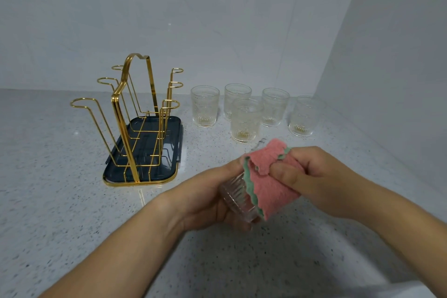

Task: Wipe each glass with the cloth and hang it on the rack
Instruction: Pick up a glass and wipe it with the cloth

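Step in hand: wiping, judged to be the first glass, since every loop of the gold wire rack (122, 133) on its dark blue tray (169, 133) stands bare. The ribbed clear glass tumbler (235, 197) is held off the speckled grey bench (72, 201), lying on its side in front of the person. The left hand (205, 196) grips its base end, fingers (242, 225) curled beneath it and the thumb over the top. The right hand (312, 176) grips the pink cloth with the green scalloped edge (268, 176), which is wrapped round the upper part and mouth of the tumbler. Its fingers (290, 174) are closed on the cloth. Whether cloth reaches inside the tumbler cannot be told. Five matching tumblers (245, 121) stand upright on the bench, to the right of the rack and well apart from the hands. Next move, in my judgement: finish the wipe, free the cloth, turn the tumbler mouth down and lower it over a loop, keeping it clear of the neighbouring wires.
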`<state>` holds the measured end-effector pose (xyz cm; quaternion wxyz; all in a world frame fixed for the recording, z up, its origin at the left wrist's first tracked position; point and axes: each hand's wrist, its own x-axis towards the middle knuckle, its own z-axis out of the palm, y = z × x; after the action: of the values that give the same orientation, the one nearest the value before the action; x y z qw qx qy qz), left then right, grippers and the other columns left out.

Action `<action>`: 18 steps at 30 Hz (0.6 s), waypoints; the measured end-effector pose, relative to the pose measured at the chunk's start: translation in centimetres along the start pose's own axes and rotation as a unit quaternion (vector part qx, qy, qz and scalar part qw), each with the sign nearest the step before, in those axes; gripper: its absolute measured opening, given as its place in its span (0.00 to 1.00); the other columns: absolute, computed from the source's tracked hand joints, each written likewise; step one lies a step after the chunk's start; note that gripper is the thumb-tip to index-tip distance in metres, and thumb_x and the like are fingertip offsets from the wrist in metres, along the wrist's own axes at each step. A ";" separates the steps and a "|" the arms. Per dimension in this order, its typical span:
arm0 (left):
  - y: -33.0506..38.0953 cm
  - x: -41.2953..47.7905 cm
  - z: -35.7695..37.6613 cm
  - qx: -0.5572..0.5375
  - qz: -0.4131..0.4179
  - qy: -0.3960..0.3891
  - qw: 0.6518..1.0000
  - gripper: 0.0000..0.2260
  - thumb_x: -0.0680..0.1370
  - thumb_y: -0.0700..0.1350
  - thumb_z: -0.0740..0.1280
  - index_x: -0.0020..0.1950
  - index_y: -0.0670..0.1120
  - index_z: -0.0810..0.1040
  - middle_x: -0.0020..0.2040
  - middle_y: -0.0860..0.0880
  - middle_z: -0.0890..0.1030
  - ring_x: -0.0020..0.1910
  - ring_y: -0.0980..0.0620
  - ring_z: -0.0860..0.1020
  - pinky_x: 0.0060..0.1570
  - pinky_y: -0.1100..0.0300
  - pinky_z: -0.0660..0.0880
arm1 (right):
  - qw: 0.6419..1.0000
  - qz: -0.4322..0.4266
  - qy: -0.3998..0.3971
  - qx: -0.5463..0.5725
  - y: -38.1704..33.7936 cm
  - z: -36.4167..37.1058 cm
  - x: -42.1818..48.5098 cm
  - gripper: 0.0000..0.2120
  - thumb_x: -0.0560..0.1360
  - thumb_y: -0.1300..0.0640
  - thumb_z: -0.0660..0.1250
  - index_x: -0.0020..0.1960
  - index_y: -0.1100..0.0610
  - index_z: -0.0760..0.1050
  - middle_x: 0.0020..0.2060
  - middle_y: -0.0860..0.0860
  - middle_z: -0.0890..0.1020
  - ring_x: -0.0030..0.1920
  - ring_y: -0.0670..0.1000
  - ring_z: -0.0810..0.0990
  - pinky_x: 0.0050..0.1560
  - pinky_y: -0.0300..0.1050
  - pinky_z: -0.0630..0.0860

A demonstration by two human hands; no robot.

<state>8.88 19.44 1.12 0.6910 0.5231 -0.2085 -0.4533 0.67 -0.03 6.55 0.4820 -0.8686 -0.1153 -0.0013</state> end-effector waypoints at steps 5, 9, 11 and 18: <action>0.2 -0.2 -1.0 -0.095 0.015 -0.069 0.993 0.27 0.63 0.64 0.82 0.54 0.48 0.87 0.44 0.42 0.86 0.35 0.45 0.86 0.32 0.55 0.83 | 0.999 -0.037 0.029 -0.026 0.5 -1.5 -0.5 0.22 0.68 0.23 0.65 0.45 0.39 0.84 0.42 0.44 0.87 0.43 0.45 0.85 0.44 0.39 0.82; 0.3 -0.1 -1.3 -0.116 0.048 -0.033 0.992 0.30 0.61 0.63 0.83 0.56 0.47 0.87 0.46 0.36 0.85 0.36 0.42 0.86 0.33 0.53 0.84 | 0.988 -0.057 0.145 0.021 0.4 -1.4 -0.7 0.13 0.75 0.43 0.64 0.47 0.48 0.84 0.41 0.41 0.88 0.42 0.41 0.86 0.43 0.31 0.80; 0.3 -0.1 -1.3 -0.125 0.071 0.007 0.990 0.31 0.58 0.61 0.85 0.55 0.46 0.88 0.49 0.35 0.85 0.40 0.40 0.86 0.37 0.50 0.85 | 0.967 -0.045 0.239 0.070 0.8 -0.7 -0.8 0.11 0.78 0.51 0.62 0.47 0.51 0.83 0.39 0.42 0.88 0.40 0.40 0.86 0.43 0.30 0.79; 1.0 -0.1 0.7 -0.149 0.162 0.100 0.970 0.33 0.62 0.56 0.84 0.62 0.44 0.84 0.59 0.37 0.84 0.53 0.40 0.85 0.53 0.47 0.82 | 0.924 0.036 0.300 0.233 0.7 3.3 -1.9 0.17 0.84 0.52 0.59 0.48 0.47 0.86 0.48 0.49 0.89 0.51 0.50 0.87 0.56 0.48 0.82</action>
<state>8.77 19.19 2.31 0.8427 0.4162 -0.1503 -0.3066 -1.41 1.97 3.94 0.6828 -0.6940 0.0687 -0.2175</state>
